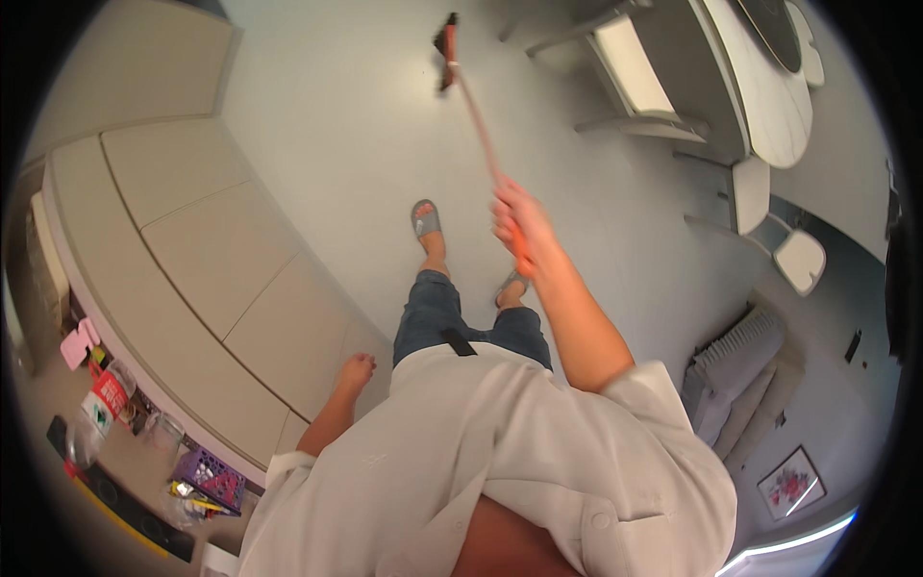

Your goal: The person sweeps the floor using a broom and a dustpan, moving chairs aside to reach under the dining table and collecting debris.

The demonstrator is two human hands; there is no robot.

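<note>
My right hand [523, 220] is closed around the orange-ended handle of a long broom [476, 115], held out in front of me. Its reddish head with dark bristles [448, 50] is at or just above the pale floor [339, 144], blurred, so contact cannot be told. My left hand [357, 370] hangs at my left side near the cabinet fronts, with fingers loosely curled and nothing seen in it. Below, my feet in grey slippers [425, 216] stand apart on the floor.
Beige cabinets [209, 252] run along the left, topped by a counter with a purple plastic basket [209, 479] and bags. On the right are a marble-look table [775, 94], white-seated chairs [634, 65] with legs reaching over the floor, and a grey sofa [743, 375].
</note>
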